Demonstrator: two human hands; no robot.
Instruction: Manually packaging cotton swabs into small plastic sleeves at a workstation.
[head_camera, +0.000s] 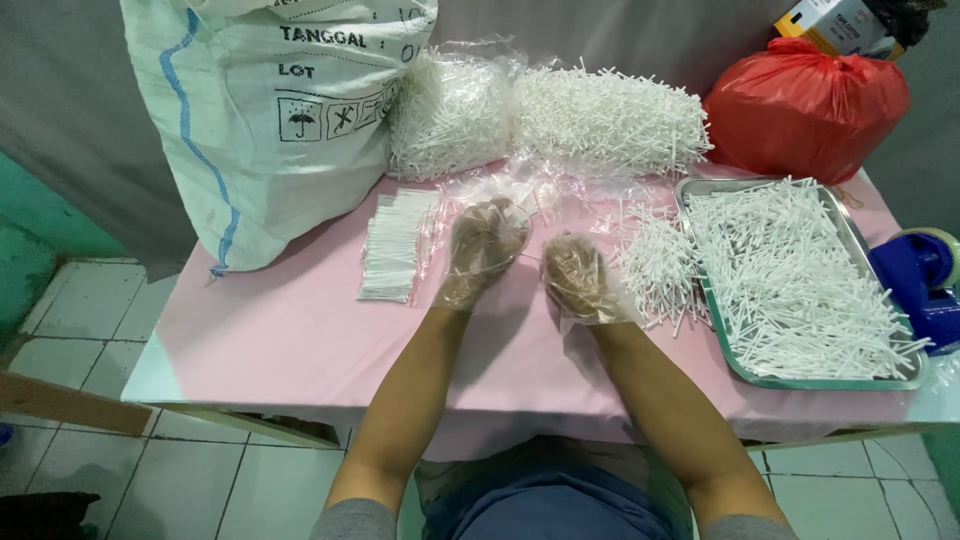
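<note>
Both my hands wear loose clear plastic gloves over a pink table (280, 330). My left hand (480, 245) rests palm down with fingers together, its tips touching a crumpled clear plastic bag (520, 190). My right hand (575, 275) lies beside it, fingers curled down, next to a loose heap of white sticks (655, 265). Whether either hand grips anything is hidden by the gloves. A packed clear bag of neatly aligned white sticks (398, 245) lies left of my left hand.
A metal tray (745, 372) full of white sticks sits at right. Two big heaps of sticks in clear plastic (600, 120) lie at the back, a white woven sack (270, 120) at back left, a red plastic bag (805, 105) at back right, a blue tape dispenser (925, 280) at the far right.
</note>
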